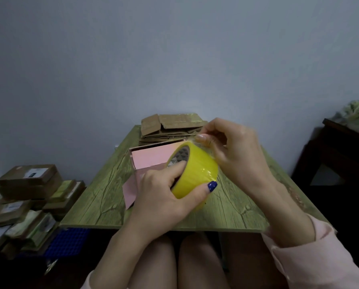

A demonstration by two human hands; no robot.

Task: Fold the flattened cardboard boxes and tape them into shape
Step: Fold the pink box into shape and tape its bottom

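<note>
Parcel heap [26, 197]: far left of the left hand, off the table and lower down. Brown cardboard parcels, closed, several with white labels, stacked unevenly. What is inside them cannot be seen.
Blue gridded item [70, 240]: under the near edge of the heap. Its kind cannot be told.
Table [95, 197]: green wood-grain top under both hands, bearing the boxes.
Pink-lined box [151, 157]: folded into shape and open, just beyond the left hand. Brown card outside, pink inside, with a pink flap [129, 192] lying on the table toward the person. Only the lining shows within, and the near right part is hidden by the roll and hand.
Left hand [164, 197]: curled round the tape roll, thumb with a blue nail across the outer band, a finger reaching to the core.
Tape roll [197, 170]: yellow, held above the table between the two hands, its core facing up and left.
Flattened cardboard boxes [170, 128]: brown stack at the far table edge, beyond both hands. The top one is partly unfolded.
Right hand [237, 151]: finger and thumb pinch the loose clear tape end at the top of the roll, other fingers bent.
Sleeve [320, 257]: pale pink, on the right forearm.
Dark furniture [341, 155]: far right of the right hand, with a pale green bundle [355, 111] on top.
</note>
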